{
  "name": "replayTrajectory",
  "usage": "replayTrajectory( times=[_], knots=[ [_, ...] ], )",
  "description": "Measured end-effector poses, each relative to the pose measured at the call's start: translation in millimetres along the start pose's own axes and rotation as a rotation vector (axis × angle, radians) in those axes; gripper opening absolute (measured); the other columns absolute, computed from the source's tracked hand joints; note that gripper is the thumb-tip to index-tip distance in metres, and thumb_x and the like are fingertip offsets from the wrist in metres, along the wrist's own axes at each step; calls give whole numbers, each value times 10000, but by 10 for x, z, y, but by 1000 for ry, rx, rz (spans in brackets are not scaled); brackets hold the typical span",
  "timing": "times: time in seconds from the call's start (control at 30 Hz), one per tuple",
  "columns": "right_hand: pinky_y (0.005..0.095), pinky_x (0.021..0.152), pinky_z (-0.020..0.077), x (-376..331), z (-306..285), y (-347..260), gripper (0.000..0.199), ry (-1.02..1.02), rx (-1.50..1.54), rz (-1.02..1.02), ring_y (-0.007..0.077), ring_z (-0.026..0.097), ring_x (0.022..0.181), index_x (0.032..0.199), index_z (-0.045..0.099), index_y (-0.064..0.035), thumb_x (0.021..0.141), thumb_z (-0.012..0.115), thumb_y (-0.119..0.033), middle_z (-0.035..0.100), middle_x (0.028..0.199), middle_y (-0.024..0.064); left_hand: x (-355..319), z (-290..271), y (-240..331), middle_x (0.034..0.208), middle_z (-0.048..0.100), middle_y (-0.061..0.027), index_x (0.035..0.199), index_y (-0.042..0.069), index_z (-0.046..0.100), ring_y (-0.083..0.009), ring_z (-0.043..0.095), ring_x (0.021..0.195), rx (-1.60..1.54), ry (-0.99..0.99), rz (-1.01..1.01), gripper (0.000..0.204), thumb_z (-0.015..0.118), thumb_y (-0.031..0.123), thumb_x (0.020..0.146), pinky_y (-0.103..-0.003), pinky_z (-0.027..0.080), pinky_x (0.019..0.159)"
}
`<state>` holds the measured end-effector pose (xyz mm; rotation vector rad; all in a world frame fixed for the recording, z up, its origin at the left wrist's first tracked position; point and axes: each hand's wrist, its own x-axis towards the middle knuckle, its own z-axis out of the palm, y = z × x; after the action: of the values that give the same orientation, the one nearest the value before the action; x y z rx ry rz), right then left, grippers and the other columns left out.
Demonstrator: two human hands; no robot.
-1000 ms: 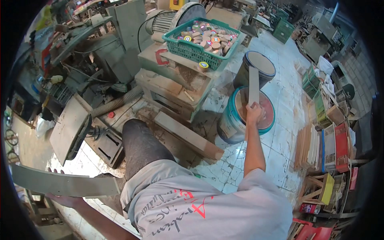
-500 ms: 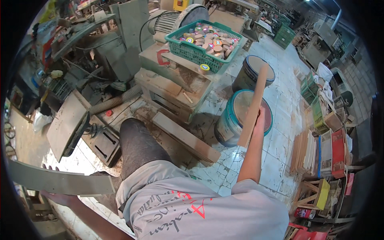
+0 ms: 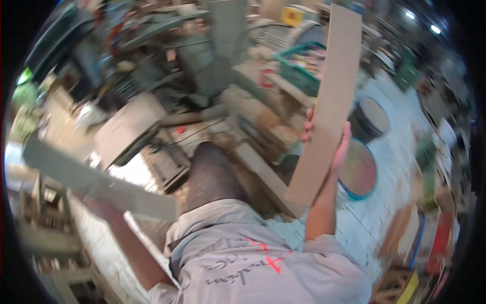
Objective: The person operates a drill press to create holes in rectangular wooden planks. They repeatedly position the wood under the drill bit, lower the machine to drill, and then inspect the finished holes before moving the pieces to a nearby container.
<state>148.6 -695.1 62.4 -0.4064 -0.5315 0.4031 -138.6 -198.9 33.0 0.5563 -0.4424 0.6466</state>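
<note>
My right hand (image 3: 342, 147) is wrapped round a long flat light-brown wooden board (image 3: 329, 96), fingers on one edge and thumb side on the other. The board stands tilted upward, its broad face toward me, and partly covers the green basket behind it. Out to the left, my left hand (image 3: 101, 206) grips a long grey board (image 3: 104, 185) from below. Motion smears that hand, and the board hides most of its fingers. This board slants down toward my waist.
The green basket (image 3: 293, 73) of small round pieces sits on a machine bench. A dark bucket (image 3: 373, 119) and a teal bucket (image 3: 360, 169) stand at right. Planks (image 3: 266, 175) lie by my knee. A tilted machine plate (image 3: 129, 129) is at left; crates and boards (image 3: 402, 228) line the right.
The right board has come nearer and turned its broad face toward me. The left board now slopes more steeply. My view has swung left, so the surroundings sit farther right.
</note>
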Motion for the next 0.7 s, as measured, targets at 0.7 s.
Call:
replayTrajectory(
  times=[0.7],
  knots=[
    [309,940,420,407,1745,2769,519,-631,-940,33,214,505,1098,1319,540,-15,841,704,-132,509,1208,137,100,486,-870,1149,584,-119,1307,52,483,-241,588,1050,160,311,83,801,223,710,930,-398,511,893]
  ],
)
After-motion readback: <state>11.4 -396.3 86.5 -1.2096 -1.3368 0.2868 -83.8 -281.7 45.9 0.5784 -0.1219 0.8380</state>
